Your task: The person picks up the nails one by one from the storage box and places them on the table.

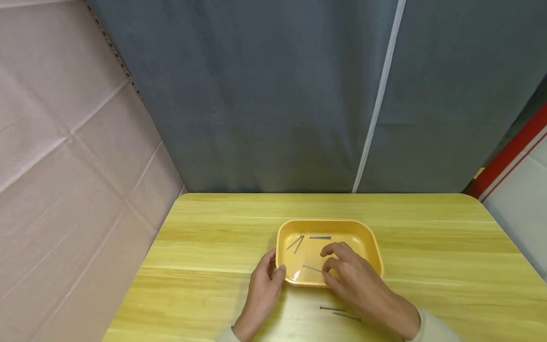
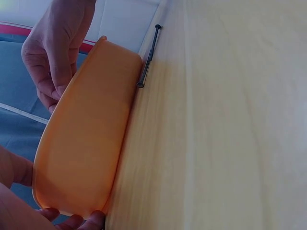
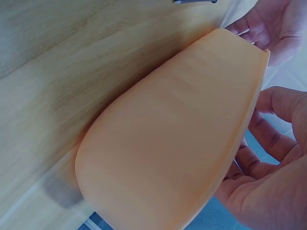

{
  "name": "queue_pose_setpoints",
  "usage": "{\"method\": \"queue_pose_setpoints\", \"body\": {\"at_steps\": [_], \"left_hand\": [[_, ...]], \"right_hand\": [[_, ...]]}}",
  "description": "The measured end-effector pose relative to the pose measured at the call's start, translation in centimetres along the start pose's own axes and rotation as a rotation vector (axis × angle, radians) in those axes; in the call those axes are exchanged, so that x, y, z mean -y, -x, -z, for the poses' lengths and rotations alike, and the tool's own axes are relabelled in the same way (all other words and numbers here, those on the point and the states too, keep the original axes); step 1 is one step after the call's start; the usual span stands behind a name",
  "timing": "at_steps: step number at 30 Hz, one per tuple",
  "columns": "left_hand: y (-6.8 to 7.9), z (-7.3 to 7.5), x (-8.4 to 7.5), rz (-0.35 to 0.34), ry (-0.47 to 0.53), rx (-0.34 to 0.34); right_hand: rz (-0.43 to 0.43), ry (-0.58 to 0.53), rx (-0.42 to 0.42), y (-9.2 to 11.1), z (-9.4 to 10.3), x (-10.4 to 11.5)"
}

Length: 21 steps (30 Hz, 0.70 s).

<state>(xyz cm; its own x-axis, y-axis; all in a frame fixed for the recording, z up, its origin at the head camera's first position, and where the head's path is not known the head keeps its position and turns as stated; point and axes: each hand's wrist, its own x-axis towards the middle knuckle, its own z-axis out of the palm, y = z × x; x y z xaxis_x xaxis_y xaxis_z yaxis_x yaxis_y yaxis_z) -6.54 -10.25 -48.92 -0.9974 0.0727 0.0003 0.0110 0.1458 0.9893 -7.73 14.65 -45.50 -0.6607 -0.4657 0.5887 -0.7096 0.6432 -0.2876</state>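
A yellow plastic tray (image 1: 372, 232) sits on the table with several nails (image 1: 320, 237) inside. My left hand (image 1: 265, 287) grips its left end, thumb at the rim and fingers against the outside wall, as the left wrist view also shows. Over the tray's front right part, my right hand (image 1: 356, 275) has its thumb and fingers curled at one end of a single nail (image 1: 312, 268), pinching it just above the tray floor. In the right wrist view the tray wall (image 3: 168, 129) hides the nail and the fingertips.
Two more nails (image 1: 333, 308) lie on the wooden table (image 1: 205, 247) in front of the tray, near my right wrist. A grey-blue curtain (image 1: 273, 95) hangs behind the table's far edge. Pale sheeting (image 1: 64, 166) covers the left side.
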Motion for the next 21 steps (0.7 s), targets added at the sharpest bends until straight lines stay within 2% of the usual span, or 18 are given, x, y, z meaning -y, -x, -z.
{"method": "queue_pose_setpoints", "body": {"at_steps": [12,21], "left_hand": [[0.27,-0.07,-0.26,-0.003,0.006,-0.015],[0.25,-0.19,-0.18,-0.003,0.040,-0.019]], "right_hand": [[-0.030,-0.006,0.027,0.21,0.20,0.39],[0.006,0.005,-0.022,0.61,0.08,0.68]]}}
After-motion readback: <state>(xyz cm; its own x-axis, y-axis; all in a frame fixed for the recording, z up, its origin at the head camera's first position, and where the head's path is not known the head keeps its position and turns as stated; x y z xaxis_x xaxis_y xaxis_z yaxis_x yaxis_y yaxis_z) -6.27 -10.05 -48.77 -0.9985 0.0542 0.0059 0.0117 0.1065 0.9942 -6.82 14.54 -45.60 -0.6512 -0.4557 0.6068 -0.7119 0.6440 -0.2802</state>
